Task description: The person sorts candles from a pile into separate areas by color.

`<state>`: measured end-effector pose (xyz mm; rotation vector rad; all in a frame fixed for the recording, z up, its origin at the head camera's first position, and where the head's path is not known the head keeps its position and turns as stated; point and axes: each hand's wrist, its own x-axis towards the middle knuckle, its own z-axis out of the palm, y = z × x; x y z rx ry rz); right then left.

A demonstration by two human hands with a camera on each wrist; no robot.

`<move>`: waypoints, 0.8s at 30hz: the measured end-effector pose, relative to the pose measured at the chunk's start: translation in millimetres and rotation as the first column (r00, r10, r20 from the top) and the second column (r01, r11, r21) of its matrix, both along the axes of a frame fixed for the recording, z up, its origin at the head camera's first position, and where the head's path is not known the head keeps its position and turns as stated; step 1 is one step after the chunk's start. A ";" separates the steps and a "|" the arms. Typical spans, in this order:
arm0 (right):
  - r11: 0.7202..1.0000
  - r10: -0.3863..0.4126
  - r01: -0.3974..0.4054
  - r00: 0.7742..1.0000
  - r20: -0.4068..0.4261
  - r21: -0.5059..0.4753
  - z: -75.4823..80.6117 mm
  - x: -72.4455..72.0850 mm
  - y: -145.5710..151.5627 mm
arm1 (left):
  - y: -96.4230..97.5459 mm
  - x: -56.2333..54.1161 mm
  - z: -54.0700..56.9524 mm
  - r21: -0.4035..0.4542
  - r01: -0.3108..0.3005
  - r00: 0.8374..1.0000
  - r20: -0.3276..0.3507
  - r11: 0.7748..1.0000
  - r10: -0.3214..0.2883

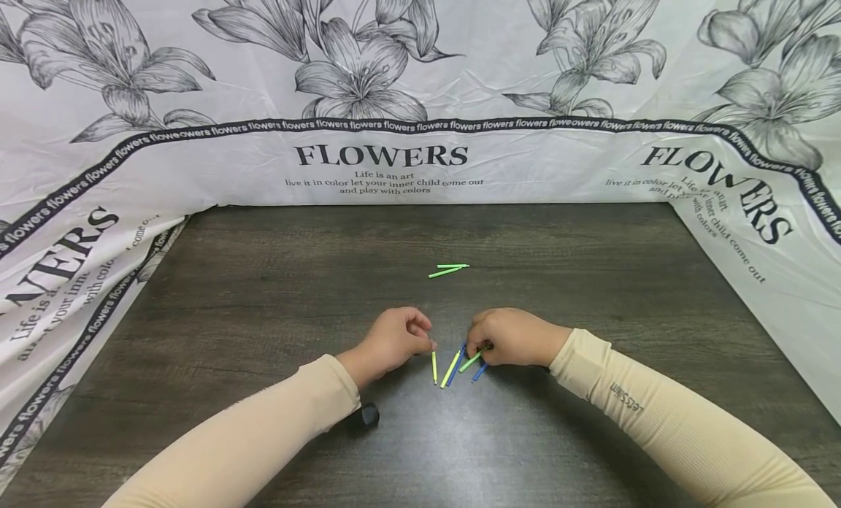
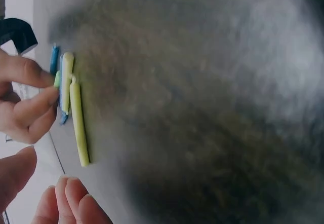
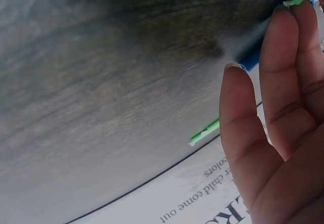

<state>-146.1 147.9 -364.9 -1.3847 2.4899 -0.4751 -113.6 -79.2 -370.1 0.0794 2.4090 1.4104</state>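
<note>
Thin, candle-like sticks lie on the dark table. The right hand (image 1: 512, 336) pinches a green stick (image 1: 469, 362) between thumb and finger, above a blue stick (image 1: 480, 372). Left of it, a yellow stick (image 1: 450, 369) lies alongside another blue stick (image 1: 455, 369). A second yellow stick (image 1: 434, 368) is just below the left hand's fingertips. The left hand (image 1: 393, 344) has loosely bent fingers; the left wrist view shows a gap between its thumb and fingers (image 2: 76, 198), with nothing held. The right fingers partly cover the green and blue sticks.
Two green sticks (image 1: 449, 270) lie farther back on the table (image 1: 296, 274), touching at one end. A white flower-printed cloth (image 1: 388, 172) borders the back and sides. A small black object (image 1: 366, 417) is beside the left sleeve.
</note>
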 end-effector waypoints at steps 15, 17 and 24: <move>1.000 0.000 0.000 1.000 -0.024 0.006 -1.8 0.5 0.7 | 8.2 7.5 -2.2 -0.087 -0.015 0.998 -0.068 0.996 0.009; 1.000 0.001 -0.001 1.000 -0.031 0.007 -2.0 0.8 0.7 | 9.2 8.2 -3.1 -0.092 -0.012 0.998 -0.064 0.996 0.006; 1.000 0.000 0.001 0.999 -0.044 0.014 -1.3 1.7 0.9 | 13.8 10.9 -3.4 -0.122 -0.012 0.998 -0.061 0.992 0.005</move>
